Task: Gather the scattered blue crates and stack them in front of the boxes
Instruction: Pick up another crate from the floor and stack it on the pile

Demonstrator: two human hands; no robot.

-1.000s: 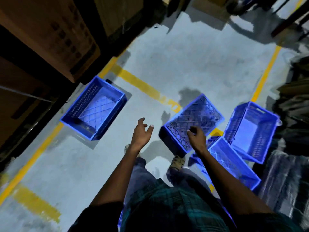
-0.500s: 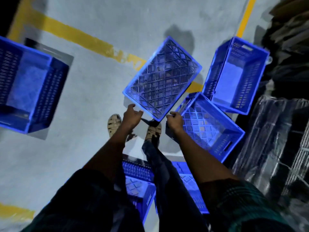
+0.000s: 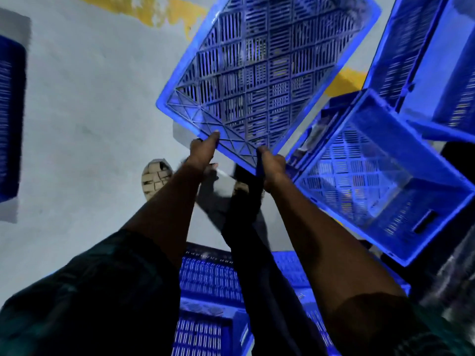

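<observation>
An upturned blue crate (image 3: 267, 73) fills the upper middle, its slotted base facing me. My left hand (image 3: 203, 152) grips its near edge, thumb lying on the base. My right hand (image 3: 272, 165) grips the near corner of the same crate. A second blue crate (image 3: 380, 176) lies open on the floor at the right, and a third blue crate (image 3: 437, 55) stands tilted behind it. Another blue crate (image 3: 10, 119) shows at the left edge.
More blue crates (image 3: 210, 291) sit low between my legs. My sandalled foot (image 3: 155, 176) stands on the grey floor (image 3: 84, 111), which carries a yellow line (image 3: 159, 9). Dark wrapped goods (image 3: 457, 273) lie at the lower right.
The view has dropped closer to the crates. Both hands have closed on the upturned crate's near edge, and the crate now looms larger and nearer.
</observation>
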